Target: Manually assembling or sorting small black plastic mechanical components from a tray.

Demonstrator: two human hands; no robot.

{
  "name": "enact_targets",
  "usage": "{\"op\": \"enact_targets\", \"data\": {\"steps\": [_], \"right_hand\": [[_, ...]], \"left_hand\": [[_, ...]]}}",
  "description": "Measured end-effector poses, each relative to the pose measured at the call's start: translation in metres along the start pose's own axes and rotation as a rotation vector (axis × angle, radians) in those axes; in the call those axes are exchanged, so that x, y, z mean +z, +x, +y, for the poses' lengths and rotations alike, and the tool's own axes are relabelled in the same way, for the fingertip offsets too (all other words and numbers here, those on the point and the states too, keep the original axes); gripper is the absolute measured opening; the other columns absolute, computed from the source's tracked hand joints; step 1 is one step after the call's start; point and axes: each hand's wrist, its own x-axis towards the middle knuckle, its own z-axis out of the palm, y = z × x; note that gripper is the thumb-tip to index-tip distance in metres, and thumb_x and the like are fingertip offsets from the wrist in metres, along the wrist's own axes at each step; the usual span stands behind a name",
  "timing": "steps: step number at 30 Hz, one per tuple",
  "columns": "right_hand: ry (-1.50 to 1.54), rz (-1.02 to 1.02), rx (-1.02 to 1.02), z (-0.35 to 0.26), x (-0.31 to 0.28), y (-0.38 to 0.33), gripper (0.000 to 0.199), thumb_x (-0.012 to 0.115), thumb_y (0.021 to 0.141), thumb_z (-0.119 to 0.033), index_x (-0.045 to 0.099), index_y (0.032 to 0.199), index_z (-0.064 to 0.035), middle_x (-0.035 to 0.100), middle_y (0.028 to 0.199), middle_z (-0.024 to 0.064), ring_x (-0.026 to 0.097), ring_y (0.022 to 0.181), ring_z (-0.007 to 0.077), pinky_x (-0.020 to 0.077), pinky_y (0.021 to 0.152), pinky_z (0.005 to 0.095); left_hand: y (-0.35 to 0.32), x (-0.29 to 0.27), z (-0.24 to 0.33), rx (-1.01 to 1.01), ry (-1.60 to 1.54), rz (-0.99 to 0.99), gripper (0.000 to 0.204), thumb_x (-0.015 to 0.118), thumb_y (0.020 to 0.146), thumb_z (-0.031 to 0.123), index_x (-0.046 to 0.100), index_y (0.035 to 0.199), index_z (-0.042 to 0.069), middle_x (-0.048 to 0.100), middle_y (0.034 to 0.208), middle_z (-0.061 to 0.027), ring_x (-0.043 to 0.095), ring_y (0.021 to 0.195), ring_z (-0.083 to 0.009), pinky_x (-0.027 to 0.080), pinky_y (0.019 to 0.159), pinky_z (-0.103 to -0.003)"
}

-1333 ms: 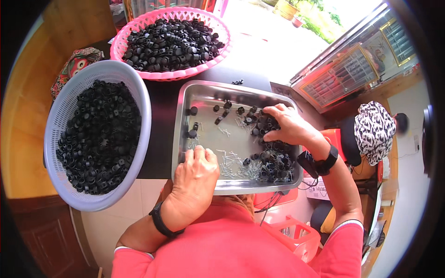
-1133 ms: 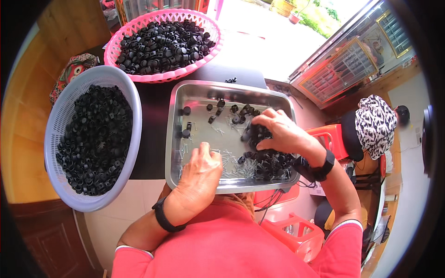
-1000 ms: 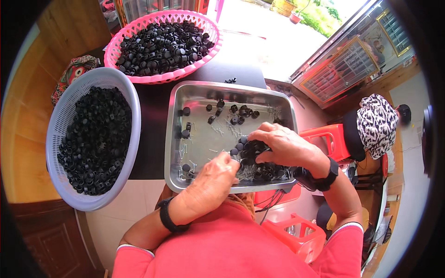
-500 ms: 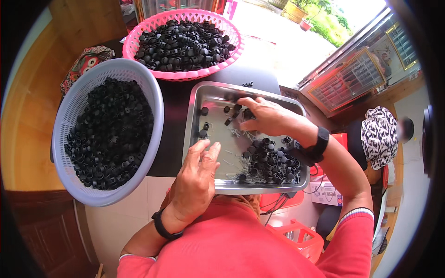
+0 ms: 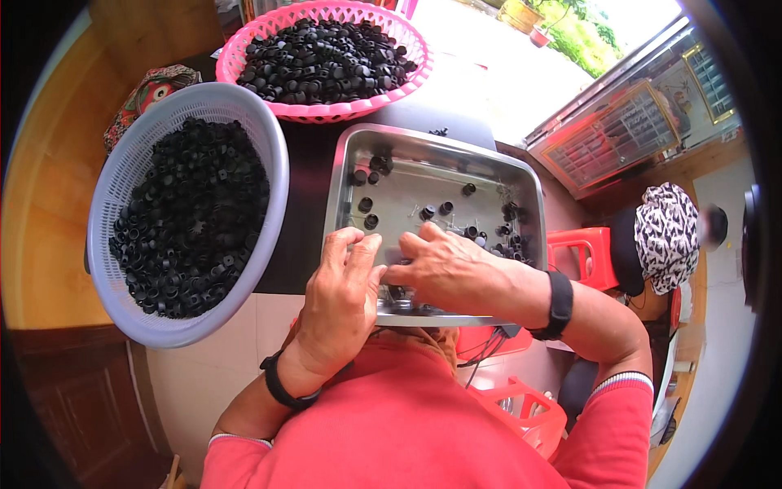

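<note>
A shallow steel tray (image 5: 432,321) stands in front of me with loose small black caps (image 5: 428,213) and thin clear pins scattered in it. My left hand (image 5: 340,277) is over its near left edge, fingers bent, thumb and forefinger close together. My right hand (image 5: 448,265) reaches across the near part of the tray with curled fingers. Its fingertips meet the left thumb. Whatever lies between the fingertips is hidden or too small to make out. More black caps show beneath the right hand and along the tray's right side.
To the left, a pale blue basket (image 5: 279,204) full of black caps tilts at the table edge. A pink basket (image 5: 415,81) of similar caps stands behind it on the dark table (image 5: 303,171). Red stools (image 5: 599,257) and a person in a patterned hat (image 5: 666,236) are at right.
My right hand has come from the tray's far side back to my left hand. The caps lie differently, more spread out. The tray and baskets appear slightly higher in view.
</note>
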Motion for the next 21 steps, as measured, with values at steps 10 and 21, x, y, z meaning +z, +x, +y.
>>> {"op": "enact_targets", "data": {"steps": [10, 21], "right_hand": [[0.043, 0.295, 0.140, 0.046, 0.038, -0.096, 0.020, 0.063, 0.075, -0.007, 0.062, 0.095, -0.0102, 0.054, 0.103, 0.0088, 0.052, 0.101, 0.0279, 0.0434, 0.085, 0.0384], [0.175, 0.902, 0.263, 0.034, 0.063, -0.111, 0.038, 0.067, 0.065, 0.011, 0.059, 0.100, -0.0021, 0.055, 0.103, 0.0157, 0.059, 0.090, 0.0313, 0.0519, 0.075, 0.0370]], "left_hand": [[0.007, -0.001, 0.010, -0.016, 0.140, -0.259, 0.031, 0.070, 0.071, -0.002, 0.059, 0.100, 0.000, 0.056, 0.096, -0.0139, 0.061, 0.073, -0.0276, 0.050, 0.065, -0.036], [0.022, 0.023, 0.021, -0.077, 0.379, -0.609, 0.020, 0.071, 0.071, 0.007, 0.061, 0.088, 0.004, 0.059, 0.090, -0.0150, 0.061, 0.081, -0.0357, 0.049, 0.069, -0.044]]}}
